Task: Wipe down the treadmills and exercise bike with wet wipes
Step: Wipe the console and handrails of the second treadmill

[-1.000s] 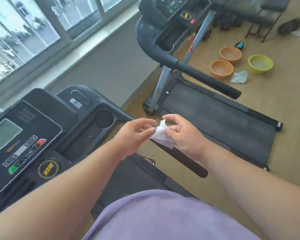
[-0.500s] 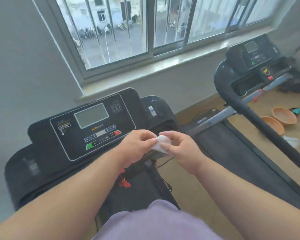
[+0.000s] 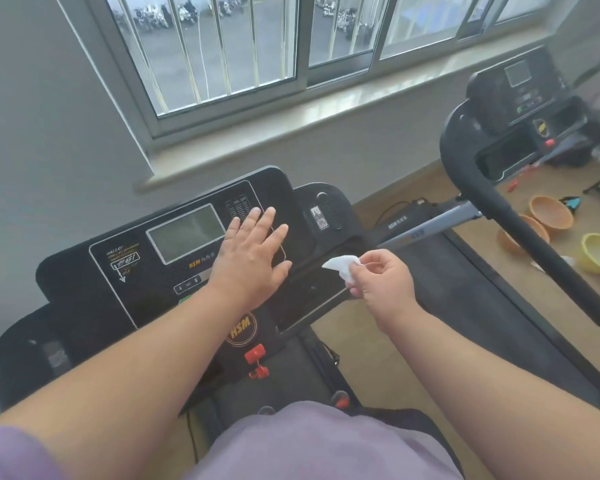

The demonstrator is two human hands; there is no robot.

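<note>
Head: right hand (image 3: 381, 284) pinches wet wipe (image 3: 342, 266).

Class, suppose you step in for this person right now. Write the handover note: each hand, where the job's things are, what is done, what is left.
Left hand: open, fingers spread flat over the near treadmill console.
Right hand: pinches a crumpled wet wipe in the air beside the console, not touching it.
Second treadmill stands to the right; no exercise bike in view.
Done: nothing can be confirmed as wiped.
Left: wipe this console, then the rest.
</note>
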